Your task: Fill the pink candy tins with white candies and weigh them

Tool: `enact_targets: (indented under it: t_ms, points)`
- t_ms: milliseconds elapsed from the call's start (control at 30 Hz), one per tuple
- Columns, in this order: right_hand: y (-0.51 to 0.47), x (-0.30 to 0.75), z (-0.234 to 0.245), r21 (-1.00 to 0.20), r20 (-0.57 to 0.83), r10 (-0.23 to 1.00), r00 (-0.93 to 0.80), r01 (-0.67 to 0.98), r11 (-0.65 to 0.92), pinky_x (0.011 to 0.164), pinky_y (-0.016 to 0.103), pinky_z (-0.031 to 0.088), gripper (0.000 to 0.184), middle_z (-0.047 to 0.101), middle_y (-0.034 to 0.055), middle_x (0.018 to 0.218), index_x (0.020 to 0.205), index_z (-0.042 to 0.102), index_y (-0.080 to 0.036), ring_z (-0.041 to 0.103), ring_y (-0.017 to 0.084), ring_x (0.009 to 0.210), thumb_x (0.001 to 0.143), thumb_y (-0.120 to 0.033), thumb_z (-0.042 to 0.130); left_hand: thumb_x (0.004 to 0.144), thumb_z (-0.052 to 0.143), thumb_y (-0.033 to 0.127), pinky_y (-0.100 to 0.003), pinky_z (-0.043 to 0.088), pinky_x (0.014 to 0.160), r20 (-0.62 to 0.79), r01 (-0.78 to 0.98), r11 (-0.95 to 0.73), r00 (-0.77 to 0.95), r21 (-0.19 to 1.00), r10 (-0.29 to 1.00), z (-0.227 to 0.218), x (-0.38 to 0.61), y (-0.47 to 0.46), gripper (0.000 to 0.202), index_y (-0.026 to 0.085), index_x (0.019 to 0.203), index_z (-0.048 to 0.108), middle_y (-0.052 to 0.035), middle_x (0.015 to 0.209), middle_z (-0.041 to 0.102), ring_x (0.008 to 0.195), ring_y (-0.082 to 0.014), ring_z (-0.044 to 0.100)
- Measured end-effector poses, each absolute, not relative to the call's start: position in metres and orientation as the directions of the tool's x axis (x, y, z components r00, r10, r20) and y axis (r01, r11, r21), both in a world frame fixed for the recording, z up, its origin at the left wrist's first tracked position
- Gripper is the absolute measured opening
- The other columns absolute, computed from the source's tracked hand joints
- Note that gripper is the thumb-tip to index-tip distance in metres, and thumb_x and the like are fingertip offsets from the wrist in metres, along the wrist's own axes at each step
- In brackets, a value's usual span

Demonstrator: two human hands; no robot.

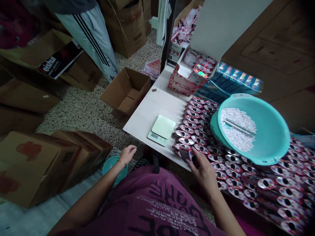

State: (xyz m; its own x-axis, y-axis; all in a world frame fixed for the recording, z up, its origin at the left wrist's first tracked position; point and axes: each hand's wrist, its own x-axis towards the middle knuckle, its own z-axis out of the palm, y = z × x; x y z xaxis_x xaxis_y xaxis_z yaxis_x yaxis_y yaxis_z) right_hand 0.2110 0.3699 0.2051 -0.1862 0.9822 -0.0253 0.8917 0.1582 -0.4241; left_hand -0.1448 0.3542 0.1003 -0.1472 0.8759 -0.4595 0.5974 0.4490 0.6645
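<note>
My right hand (204, 167) is closed around a small oval-topped printed container (186, 154), tilted at the table's front edge. Rows of like containers (236, 167), each with a dark hole in its top, stand packed beside it. My left hand (128, 154) hangs in front of the table with its fingers curled together; whatever may be inside them is hidden. Between the hands, further back, a pale kitchen scale (163, 127) lies on the white table (140, 116). Over the containers rests a turquoise basin (273, 131) holding small white pellets (237, 119) and a metal tube (238, 127).
An open cardboard box (133, 85) stands at the table's left end. Large cartons (36, 160) crowd the left floor near a turquoise bowl (114, 165). A printed box (182, 82) and blue packs (228, 78) line the back. A person's striped trousers (91, 36) show behind.
</note>
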Motion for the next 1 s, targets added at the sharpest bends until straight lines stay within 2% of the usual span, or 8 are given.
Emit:
enact_targets:
  t_ms: [200,567,700,1000]
  points:
    - [0.384,0.194,0.207,-0.391,-0.013,0.976,-0.217,0.9,0.195,0.082,0.032,0.046,0.051,0.054,0.009,0.115,0.132,0.037,-0.023,0.054,0.02,0.099,0.084,-0.04,0.043,0.074,0.045,0.037,-0.028,0.047,0.074,-0.509,0.52,0.475,-0.087,0.71,0.856,0.1,-0.15,0.364,0.031,0.016,0.089,0.062,-0.005,0.079,0.066,0.078,-0.0181,0.06]
    - [0.441,0.169,0.214,-0.404,0.127,0.965,-0.23,0.876,0.262,0.087,0.031,0.043,0.051,0.054,0.0091,0.116,0.131,0.039,-0.02,0.052,0.02,0.103,0.084,-0.037,0.046,0.065,0.051,0.043,-0.03,0.048,0.065,-0.568,0.385,0.572,-0.137,0.724,0.812,0.09,-0.176,0.358,0.036,0.014,0.083,0.062,-0.0057,0.076,0.066,0.067,-0.0182,0.06]
    - [0.453,0.167,0.209,-0.392,0.162,0.967,-0.198,0.886,0.247,0.082,0.032,0.045,0.051,0.056,0.0087,0.112,0.13,0.04,-0.021,0.054,0.02,0.099,0.082,-0.038,0.049,0.063,0.051,0.046,-0.03,0.048,0.067,-0.573,0.369,0.596,-0.182,0.713,0.799,0.086,-0.184,0.348,0.039,0.014,0.082,0.062,-0.0053,0.073,0.065,0.068,-0.0186,0.059]
    - [0.463,0.168,0.201,-0.384,0.186,0.97,-0.156,0.897,0.218,0.087,0.034,0.043,0.049,0.055,0.0084,0.115,0.128,0.042,-0.022,0.051,0.02,0.103,0.082,-0.035,0.048,0.059,0.055,0.049,-0.03,0.048,0.064,-0.611,0.279,0.644,-0.204,0.713,0.765,0.086,-0.188,0.338,0.038,0.016,0.078,0.061,-0.0039,0.07,0.065,0.062,-0.0177,0.059]
